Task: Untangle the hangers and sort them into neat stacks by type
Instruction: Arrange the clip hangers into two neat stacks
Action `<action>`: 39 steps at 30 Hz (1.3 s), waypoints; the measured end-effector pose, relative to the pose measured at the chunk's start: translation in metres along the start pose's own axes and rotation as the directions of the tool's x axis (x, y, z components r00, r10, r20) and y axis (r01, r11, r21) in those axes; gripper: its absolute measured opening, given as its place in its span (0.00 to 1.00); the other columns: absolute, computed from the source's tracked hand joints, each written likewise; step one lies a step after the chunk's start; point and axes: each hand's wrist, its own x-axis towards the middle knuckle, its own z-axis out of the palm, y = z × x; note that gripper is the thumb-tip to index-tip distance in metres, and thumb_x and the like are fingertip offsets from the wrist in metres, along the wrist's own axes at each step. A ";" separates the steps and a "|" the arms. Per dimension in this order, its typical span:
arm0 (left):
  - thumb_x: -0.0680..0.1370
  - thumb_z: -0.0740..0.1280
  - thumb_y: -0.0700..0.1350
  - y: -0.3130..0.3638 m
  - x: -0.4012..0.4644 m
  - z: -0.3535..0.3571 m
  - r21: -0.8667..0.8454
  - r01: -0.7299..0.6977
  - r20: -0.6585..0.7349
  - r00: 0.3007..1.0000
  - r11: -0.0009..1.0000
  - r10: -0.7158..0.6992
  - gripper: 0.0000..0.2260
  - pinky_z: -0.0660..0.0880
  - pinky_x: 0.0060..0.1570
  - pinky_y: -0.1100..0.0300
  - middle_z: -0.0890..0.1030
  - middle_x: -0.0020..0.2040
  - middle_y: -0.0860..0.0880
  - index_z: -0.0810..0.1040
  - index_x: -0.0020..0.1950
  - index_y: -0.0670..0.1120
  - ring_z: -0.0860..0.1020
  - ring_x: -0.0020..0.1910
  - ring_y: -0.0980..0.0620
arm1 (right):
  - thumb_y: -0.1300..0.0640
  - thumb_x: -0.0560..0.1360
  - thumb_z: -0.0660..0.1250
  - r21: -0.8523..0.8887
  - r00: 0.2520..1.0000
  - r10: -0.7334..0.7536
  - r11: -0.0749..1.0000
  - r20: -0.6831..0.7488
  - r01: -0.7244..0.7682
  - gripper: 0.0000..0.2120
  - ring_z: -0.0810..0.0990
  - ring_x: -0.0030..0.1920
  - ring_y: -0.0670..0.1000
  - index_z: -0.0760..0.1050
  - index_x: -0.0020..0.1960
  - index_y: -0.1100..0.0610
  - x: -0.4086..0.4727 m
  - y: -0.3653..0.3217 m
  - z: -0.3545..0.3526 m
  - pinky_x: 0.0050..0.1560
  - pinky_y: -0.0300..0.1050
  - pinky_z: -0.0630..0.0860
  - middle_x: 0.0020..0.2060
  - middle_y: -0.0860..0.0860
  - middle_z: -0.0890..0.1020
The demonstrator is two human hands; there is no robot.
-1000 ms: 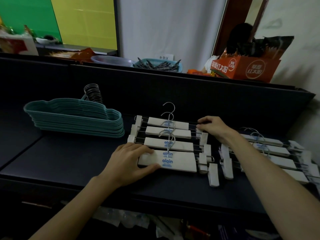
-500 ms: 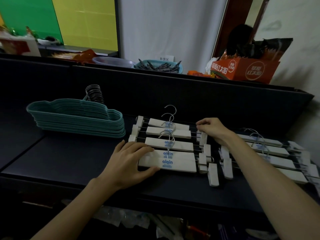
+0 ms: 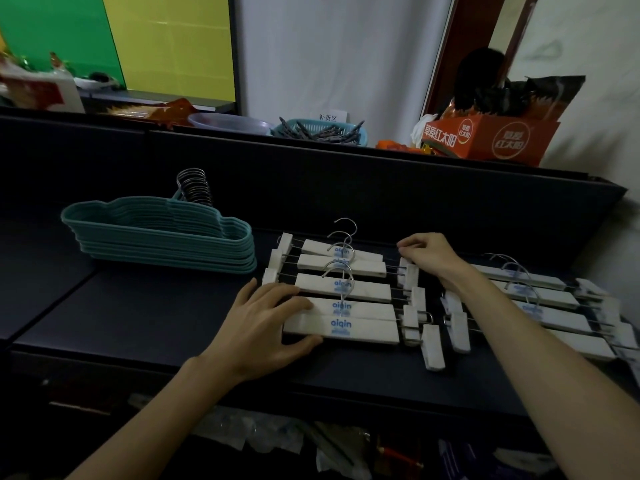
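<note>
Little has changed since a second ago: the left hand (image 3: 263,322) still lies with straight fingers spread flat over the left end of the nearest white clip hangers (image 3: 341,299), thumb against the front bar, and the right hand (image 3: 427,252) stays at the far right end of that stack, fingers curled, seemingly pinching a thin metal rod, though the grip is hard to make out. These flat white bars carry blue lettering, chrome hooks and blocky clips. A second white group (image 3: 540,306) lies right, partly behind the forearm. Smooth teal hangers (image 3: 162,240) form a neat stack on the dark tabletop (image 3: 138,317)
</note>
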 end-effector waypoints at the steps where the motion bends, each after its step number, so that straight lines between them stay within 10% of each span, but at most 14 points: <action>1: 0.72 0.58 0.70 0.000 0.000 0.000 0.007 -0.001 0.002 1.000 1.000 0.001 0.24 0.62 0.69 0.41 0.76 0.63 0.55 0.76 0.61 0.58 0.73 0.64 0.53 | 0.60 0.76 0.67 -0.016 1.000 -0.009 1.000 -0.011 0.009 0.05 0.78 0.53 0.51 0.79 0.49 0.52 -0.002 0.000 -0.001 0.53 0.44 0.74 0.45 0.50 0.79; 17: 0.71 0.46 0.71 0.050 0.026 -0.018 0.095 -0.019 -0.005 1.000 0.995 0.020 0.34 0.55 0.72 0.42 0.70 0.70 0.51 0.72 0.68 0.56 0.66 0.70 0.47 | 0.41 0.77 0.61 -0.695 0.945 -0.326 0.682 -0.010 0.228 0.29 0.68 0.67 0.57 0.64 0.74 0.53 -0.126 -0.015 -0.033 0.65 0.52 0.67 0.67 0.53 0.73; 39: 0.76 0.49 0.70 0.234 0.117 0.060 0.139 -0.125 0.239 0.967 0.982 0.090 0.33 0.48 0.74 0.48 0.55 0.78 0.49 0.55 0.77 0.56 0.54 0.76 0.47 | 0.41 0.76 0.63 -0.663 0.969 -0.198 0.747 -0.150 0.050 0.29 0.70 0.66 0.57 0.67 0.72 0.55 -0.156 0.148 -0.199 0.66 0.50 0.68 0.67 0.55 0.73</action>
